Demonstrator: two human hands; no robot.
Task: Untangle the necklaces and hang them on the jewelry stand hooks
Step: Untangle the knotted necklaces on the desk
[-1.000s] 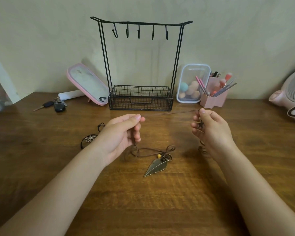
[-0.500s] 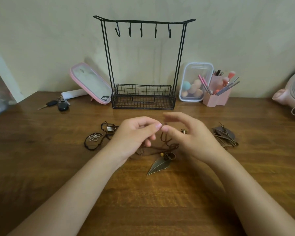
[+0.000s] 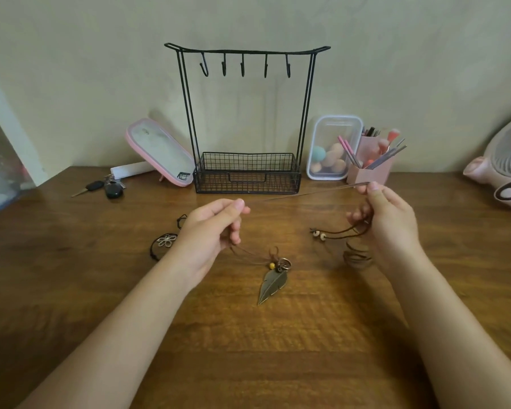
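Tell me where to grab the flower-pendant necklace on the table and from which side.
Probably pinch the black cord left of the flower pendant, coming from above on its left. The pendant lies flat on the table, hard to get under, while the cord loop is exposed there; the left hand, holding the brown cord, hides its right part.

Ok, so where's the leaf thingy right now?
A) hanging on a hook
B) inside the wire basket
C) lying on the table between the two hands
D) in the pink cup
C: the leaf pendant lies on the wooden table between the left hand and the right hand, which pinch a brown cord stretched between them; the hooks of the jewelry stand are all bare.
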